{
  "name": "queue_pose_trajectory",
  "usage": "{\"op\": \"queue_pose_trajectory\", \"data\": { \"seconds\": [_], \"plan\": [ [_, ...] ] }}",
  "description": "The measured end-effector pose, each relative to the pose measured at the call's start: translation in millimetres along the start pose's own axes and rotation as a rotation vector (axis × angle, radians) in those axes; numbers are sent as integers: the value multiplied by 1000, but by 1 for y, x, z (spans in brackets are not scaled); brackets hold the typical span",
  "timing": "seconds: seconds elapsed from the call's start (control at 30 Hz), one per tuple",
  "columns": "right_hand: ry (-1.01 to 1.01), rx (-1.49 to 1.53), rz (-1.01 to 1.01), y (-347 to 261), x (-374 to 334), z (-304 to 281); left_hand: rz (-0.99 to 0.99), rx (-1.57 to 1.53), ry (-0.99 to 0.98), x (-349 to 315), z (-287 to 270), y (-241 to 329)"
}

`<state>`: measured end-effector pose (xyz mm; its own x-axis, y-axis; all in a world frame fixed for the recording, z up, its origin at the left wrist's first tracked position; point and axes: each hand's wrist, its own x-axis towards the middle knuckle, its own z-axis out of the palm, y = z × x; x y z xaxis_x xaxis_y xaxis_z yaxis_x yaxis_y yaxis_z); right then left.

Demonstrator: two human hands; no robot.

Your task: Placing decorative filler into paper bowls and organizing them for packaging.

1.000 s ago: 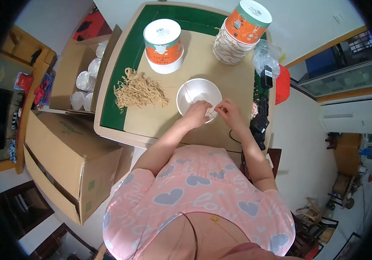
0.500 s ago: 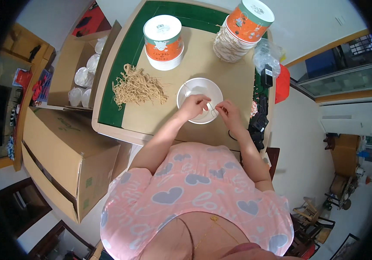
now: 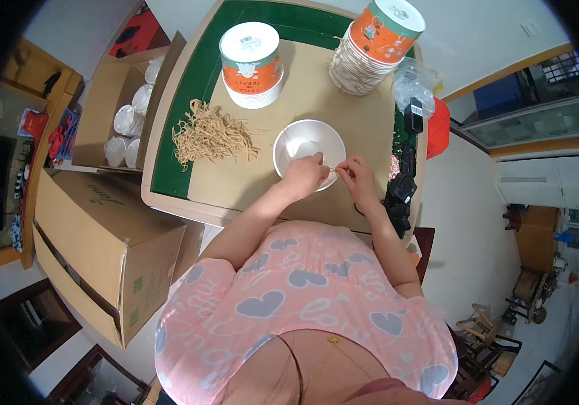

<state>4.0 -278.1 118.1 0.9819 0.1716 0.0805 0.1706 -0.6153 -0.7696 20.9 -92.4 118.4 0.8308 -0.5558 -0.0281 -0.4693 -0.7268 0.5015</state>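
A white paper bucket [image 3: 336, 143] stands mouth up at the table's near middle, its inside facing me. My left hand [image 3: 304, 177] lies over its near rim, fingers pinched on a thin tan cord [image 3: 333, 169]. At the bucket's right side, my right hand [image 3: 357, 181] pinches the same cord, so a short piece spans the gap between both hands. Another bit of cord shows at the bucket's far left rim. To the left lies a tangled pile of tan cords [image 3: 212, 135]. The fingertips partly hide the cord's ends.
Upside-down orange and green buckets [image 3: 252, 67] are stacked at the back; a taller stack [image 3: 378, 44] at back right has cords around it. Black adapters [image 3: 403, 189] and clear plastic bags [image 3: 412, 86] line the right edge. Cardboard boxes [image 3: 111, 243] stand left of the table.
My two hands have drawn closer to level, and the loop of cord between them has become a short, straighter piece. My left hand's fingers have curled in more.
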Motion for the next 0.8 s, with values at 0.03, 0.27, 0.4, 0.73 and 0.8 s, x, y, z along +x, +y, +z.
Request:
{"op": "queue_pose_trajectory", "data": {
  "seconds": [0.03,0.27,0.4,0.73,0.8],
  "plan": [
    [25,14,8,1,-1,2,11,-100,37,-2,-2,1],
    [230,198,117,-1,-10,16,-354,-1015,-7,9,-2,0],
    [335,214,142,-22,-14,25,-551,-1324,-161,13,-7,-2],
    [311,86,-6,-24,-26,30,-605,-1250,-117,13,-5,-7],
    [317,38,-39,-23,-26,29,-592,-1182,-132,12,-15,-3]
  ]
}}
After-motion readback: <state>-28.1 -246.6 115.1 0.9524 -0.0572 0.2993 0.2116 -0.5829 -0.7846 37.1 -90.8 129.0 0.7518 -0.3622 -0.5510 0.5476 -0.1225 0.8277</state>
